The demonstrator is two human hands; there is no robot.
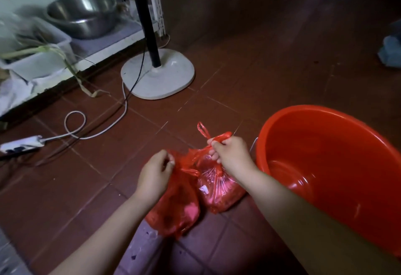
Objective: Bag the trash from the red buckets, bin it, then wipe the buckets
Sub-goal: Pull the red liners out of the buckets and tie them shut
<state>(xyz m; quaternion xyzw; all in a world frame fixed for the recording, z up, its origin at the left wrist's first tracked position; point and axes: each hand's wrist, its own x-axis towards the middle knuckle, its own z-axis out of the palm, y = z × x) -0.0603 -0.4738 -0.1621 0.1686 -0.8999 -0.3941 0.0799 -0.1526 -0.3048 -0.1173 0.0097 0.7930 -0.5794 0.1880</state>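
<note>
Two hands, left (155,171) and right (231,152), pinch red bags (208,190).

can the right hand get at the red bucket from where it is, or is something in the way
Probably yes. The red bucket stands just to the right of the right hand with nothing between them, but that hand grips the neck of a red bag, so it would have to let go first.

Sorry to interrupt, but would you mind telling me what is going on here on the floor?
A person is bagging trash over a tiled floor. The right hand grips the gathered top of one red plastic bag, while the left hand pinches the top of a second red bag beside it. Both bags look filled. A red bucket stands to the right, empty as far as its inside shows.
</note>
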